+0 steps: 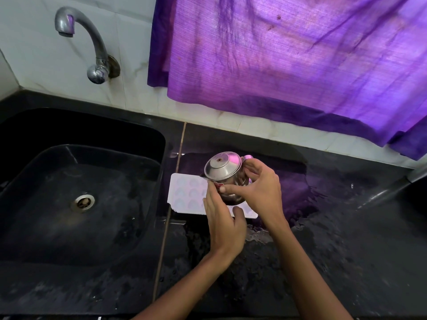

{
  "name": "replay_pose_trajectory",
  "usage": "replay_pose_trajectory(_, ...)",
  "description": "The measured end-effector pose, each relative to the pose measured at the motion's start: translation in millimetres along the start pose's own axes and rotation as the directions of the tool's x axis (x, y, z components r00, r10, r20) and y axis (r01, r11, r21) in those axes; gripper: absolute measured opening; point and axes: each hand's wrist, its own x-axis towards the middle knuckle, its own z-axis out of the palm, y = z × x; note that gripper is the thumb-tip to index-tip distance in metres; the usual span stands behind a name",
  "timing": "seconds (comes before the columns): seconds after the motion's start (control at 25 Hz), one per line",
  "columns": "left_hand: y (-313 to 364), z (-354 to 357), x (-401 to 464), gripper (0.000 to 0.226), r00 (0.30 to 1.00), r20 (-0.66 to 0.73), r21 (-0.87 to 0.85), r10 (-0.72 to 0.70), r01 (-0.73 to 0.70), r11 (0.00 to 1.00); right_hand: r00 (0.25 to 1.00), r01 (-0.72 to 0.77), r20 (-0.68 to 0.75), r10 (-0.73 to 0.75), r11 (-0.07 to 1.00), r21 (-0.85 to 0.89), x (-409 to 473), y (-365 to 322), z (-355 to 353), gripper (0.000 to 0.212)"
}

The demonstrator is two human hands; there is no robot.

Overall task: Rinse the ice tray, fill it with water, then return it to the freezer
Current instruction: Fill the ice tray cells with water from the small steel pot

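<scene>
We hold a steel pot (223,179) tilted in both grips, right hand (261,190) and left hand (225,218), directly above the white ice tray (184,195) lying flat on the counter (335,227).

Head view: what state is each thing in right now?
White plastic ice tray: flat on the wet black counter, beside the sink.
Lidded steel pot: tilted over the tray.
Right hand: gripping the pot.
Left hand: at the pot's front.
Curved steel tap: not running.
Black sink: unplugged.
</scene>
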Motion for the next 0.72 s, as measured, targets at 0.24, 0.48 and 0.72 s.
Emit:
replay_pose_trajectory(0.24, -5.7, -11.4, 23.4, 0.081, 0.999, -0.001, -0.034, -0.04, 0.04, 0.999, 1.0, 0.023, -0.008, -0.024, 0.996, -0.087, 17.0, -12.3, 14.6, 0.075)
replay_pose_trajectory(0.48, -17.8, -19.0, 45.5, 0.074, 0.988, 0.068, -0.027, -0.139, 0.141, 0.99, 0.997, 0.067, 0.058, -0.053, 0.959, -0.275, 30.1, -22.5, 33.1, 0.071)
replay_pose_trajectory(0.72, -28.4, -16.9, 53.3, 0.068, 0.979, 0.086, -0.026, -0.185, 0.188, 0.982, 0.989, 0.101, 0.141, -0.047, 0.907, -0.408, 39.3, -22.3, 39.7, 0.064)
